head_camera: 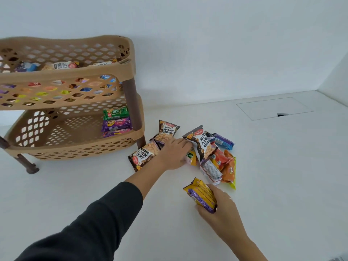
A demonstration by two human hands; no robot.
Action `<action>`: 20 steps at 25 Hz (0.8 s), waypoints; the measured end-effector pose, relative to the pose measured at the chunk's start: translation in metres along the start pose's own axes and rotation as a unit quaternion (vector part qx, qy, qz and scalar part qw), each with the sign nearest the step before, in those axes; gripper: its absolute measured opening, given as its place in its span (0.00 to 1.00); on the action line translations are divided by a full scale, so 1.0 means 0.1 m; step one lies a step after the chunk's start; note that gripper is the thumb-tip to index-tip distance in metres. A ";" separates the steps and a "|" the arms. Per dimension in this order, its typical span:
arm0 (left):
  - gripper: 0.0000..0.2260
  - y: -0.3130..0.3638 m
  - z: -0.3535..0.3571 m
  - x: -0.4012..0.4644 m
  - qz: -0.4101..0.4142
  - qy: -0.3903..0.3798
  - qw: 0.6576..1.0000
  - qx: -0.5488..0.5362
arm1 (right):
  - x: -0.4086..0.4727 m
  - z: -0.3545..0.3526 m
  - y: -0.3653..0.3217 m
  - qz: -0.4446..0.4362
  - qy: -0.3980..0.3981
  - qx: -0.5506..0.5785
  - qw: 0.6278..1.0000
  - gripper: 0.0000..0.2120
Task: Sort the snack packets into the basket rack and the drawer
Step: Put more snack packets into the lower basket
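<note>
Hands: right point(222, 208) gripping yellow packet point(201, 194).

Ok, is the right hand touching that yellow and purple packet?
Touching. The head view shows the right hand with fingers and thumb curled round the yellow and purple packet, holding it near the white tabletop.

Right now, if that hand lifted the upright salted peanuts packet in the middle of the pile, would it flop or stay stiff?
The salted peanuts packet would probably bend somewhat: its film looks thin and creased. It looks puffed, so likely light. Its glossy surface may be slippery, and lifting it could shift the orange packet beside it.
</note>
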State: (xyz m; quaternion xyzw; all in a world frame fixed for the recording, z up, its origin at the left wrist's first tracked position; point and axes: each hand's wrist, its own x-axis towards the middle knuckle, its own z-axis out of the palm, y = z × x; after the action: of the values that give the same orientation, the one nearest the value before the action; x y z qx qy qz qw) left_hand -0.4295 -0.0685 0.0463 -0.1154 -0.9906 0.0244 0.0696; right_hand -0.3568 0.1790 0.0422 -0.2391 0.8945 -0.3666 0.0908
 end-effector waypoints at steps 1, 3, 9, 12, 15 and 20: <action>0.24 0.03 0.02 -0.02 -0.007 0.015 1.000 0.010 | -0.02 -0.01 0.02 -0.001 0.002 0.002 1.000 0.27; 0.21 0.08 0.03 -0.10 -0.020 0.055 0.998 0.035 | -0.02 -0.01 -0.02 -0.009 0.004 0.003 1.000 0.29; 0.25 0.04 -0.33 -0.77 -0.082 0.064 0.993 -0.058 | 0.09 0.08 -0.51 -0.081 0.071 0.013 0.994 0.29; 0.25 -0.17 -0.69 -1.29 -0.152 0.032 0.976 -0.152 | 0.16 0.26 -0.90 -0.120 0.088 0.029 0.988 0.29; 0.28 -0.55 -1.02 -1.82 -0.221 0.040 0.954 -0.196 | 0.26 0.50 -1.30 -0.155 0.086 0.044 0.983 0.29; 0.23 -1.52 -1.36 -2.44 -0.327 0.073 0.921 -0.200 | 0.68 0.98 -1.98 -0.208 0.066 0.039 0.975 0.28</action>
State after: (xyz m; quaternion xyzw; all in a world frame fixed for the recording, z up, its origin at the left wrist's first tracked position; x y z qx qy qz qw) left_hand -0.2088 -0.2690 0.1581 0.2014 -0.9497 -0.2068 0.1215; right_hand -0.3109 -0.0366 0.1117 -0.3919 0.8142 -0.4267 -0.0374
